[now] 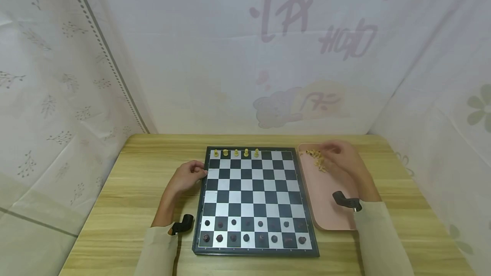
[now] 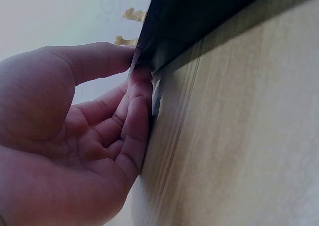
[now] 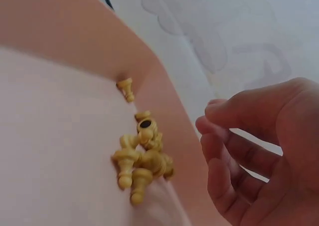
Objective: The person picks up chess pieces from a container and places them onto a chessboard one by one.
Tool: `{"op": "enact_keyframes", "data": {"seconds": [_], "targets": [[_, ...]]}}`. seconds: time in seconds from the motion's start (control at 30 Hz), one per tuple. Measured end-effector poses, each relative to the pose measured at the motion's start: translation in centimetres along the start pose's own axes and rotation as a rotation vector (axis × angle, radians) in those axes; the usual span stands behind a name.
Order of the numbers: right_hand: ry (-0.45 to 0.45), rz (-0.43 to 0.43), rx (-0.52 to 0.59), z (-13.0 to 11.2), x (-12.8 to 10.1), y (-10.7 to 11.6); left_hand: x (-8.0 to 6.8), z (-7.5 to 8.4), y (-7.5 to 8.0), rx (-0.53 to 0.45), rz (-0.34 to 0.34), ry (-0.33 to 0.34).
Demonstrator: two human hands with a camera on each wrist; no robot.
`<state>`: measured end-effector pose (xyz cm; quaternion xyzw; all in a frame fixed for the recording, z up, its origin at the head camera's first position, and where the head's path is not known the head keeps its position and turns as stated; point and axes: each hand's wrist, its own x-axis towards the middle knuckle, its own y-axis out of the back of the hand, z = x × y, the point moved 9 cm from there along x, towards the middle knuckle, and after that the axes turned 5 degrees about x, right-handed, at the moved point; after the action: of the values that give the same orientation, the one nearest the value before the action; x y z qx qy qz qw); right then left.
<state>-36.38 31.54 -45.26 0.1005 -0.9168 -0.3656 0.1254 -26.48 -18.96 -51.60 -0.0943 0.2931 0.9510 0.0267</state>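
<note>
My left hand [image 1: 189, 176] is at the left edge of a black-and-white chessboard [image 1: 247, 186]. In the left wrist view its thumb lies on the board's rim and its curled fingers are against the side and underside, pinching the edge. Over the far end of a pink tray [image 1: 326, 201], my right hand [image 1: 343, 156] hovers with loosely bent fingers. The right wrist view shows its thumb near the forefinger and no piece between them. Yellow chess pieces [image 3: 142, 158] lie in a heap in the tray, apart from that hand, with one pawn [image 3: 126, 89] by the corner.
Several yellow pieces [image 1: 235, 153] stand along the board's far row, from the left corner. Dark pieces [image 1: 246, 237] fill the two near rows. Board and tray lie side by side on a wooden table [image 1: 126, 208], with a patterned cloth [image 1: 215, 54] hanging behind.
</note>
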Motion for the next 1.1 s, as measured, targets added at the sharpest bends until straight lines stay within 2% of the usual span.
{"op": "enact_keyframes", "data": {"seconds": [0.3, 0.53, 0.7, 0.87, 1.1], "targets": [[-0.013, -0.023, -0.043, 1.0, -0.4, -0.5, 0.0, -0.3, 0.0, -0.005, -0.001, 0.01], [0.119, 0.002, -0.121, 0.6, -0.1, -1.1, 0.1, -0.3, -0.2, -0.002, -0.002, 0.011], [0.171, 0.026, -0.172, 0.1, 0.0, -1.4, 0.0, -0.3, -0.1, 0.002, 0.002, 0.019], [0.18, 0.036, -0.211, -0.2, -0.1, -1.5, 0.2, -0.4, -0.2, 0.003, 0.003, 0.02], [0.143, 0.046, -0.23, 0.2, -0.2, -1.4, 0.1, -0.4, -0.2, 0.002, 0.0, 0.013]]}}
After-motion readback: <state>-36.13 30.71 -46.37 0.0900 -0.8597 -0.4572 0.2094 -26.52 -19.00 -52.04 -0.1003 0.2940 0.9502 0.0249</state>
